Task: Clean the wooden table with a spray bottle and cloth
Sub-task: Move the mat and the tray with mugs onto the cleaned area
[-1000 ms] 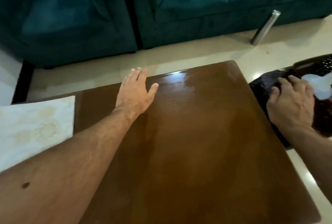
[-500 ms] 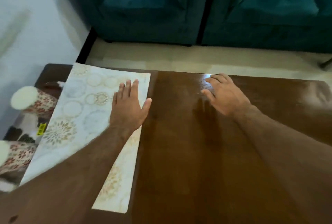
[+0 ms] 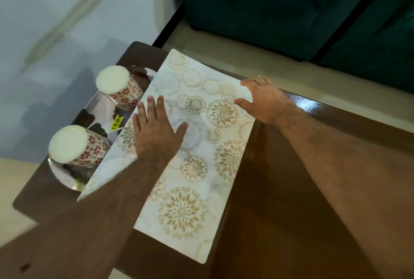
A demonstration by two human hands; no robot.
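- Where the wooden table (image 3: 280, 222) ends on the left, a shiny metal tray (image 3: 67, 178) holds two patterned cups (image 3: 121, 87), both upside down; what is inside them is hidden.
- A yellow price sticker (image 3: 117, 122) shows on the tray between the cups.
- Left hand (image 3: 155, 128) lies flat on the white placemat (image 3: 192, 184), fingers straight and a little apart.
- Right hand (image 3: 264, 100) touches the placemat's far right corner, fingers relaxed, gripping nothing.
- Behind the table stands a teal sofa (image 3: 280, 9).
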